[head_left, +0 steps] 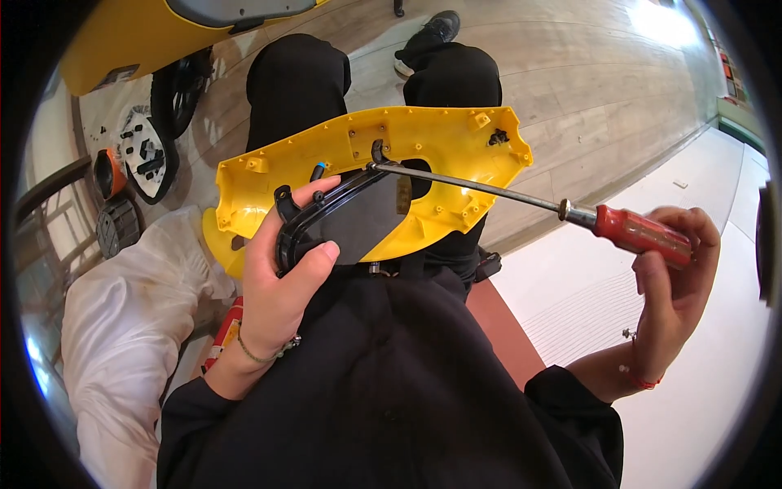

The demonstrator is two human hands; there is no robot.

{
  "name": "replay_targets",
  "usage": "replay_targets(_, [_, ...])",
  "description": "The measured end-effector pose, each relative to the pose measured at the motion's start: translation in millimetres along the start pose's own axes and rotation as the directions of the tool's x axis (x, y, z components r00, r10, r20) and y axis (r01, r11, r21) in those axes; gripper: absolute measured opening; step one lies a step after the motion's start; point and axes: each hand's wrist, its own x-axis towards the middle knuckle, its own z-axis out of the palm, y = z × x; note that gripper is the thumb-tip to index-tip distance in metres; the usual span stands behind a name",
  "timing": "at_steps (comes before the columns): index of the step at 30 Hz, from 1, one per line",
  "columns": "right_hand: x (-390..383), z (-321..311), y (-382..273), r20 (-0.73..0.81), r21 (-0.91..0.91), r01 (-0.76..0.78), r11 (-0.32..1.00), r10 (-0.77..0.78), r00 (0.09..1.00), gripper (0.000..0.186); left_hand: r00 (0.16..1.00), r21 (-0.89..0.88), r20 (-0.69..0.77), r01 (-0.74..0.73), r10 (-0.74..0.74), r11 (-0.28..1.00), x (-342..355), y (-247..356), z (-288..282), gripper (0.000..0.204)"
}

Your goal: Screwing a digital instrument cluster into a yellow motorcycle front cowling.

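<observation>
My left hand [281,273] grips the black framed panel [346,218] against the curved yellow plastic shell [440,147] over my lap. Right hand [672,281] clenches the red-handled screwdriver [643,232]; tip at a fastener on the frame. Judged step: screw work; next needs steady axial pressure.

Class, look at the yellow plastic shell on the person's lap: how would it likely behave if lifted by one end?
The yellow plastic shell looks thin-walled and hollow, so probably light for its size. Its moulded ribs and screw posts suggest it stays fairly stiff, perhaps twisting slightly. The left hand steadies it, hinting its curved shape could rock or slide.
</observation>
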Motion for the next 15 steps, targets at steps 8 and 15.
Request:
replay_targets(8, [4.7,-12.3,-1.6,0.11,-0.181,-0.218,0.959,0.24,0.964,0.03,1.0,0.0,0.007,-0.022,0.022,1.0,0.8,-1.4,-1.5,0.05])
replay_targets(15, [4.8,-8.8,-3.3,0.079,0.11,-0.039,0.993,0.031,0.996,0.039,0.999,-0.034,0.018,0.036,-0.036,0.999,-1.3,0.1,3.1,0.049])
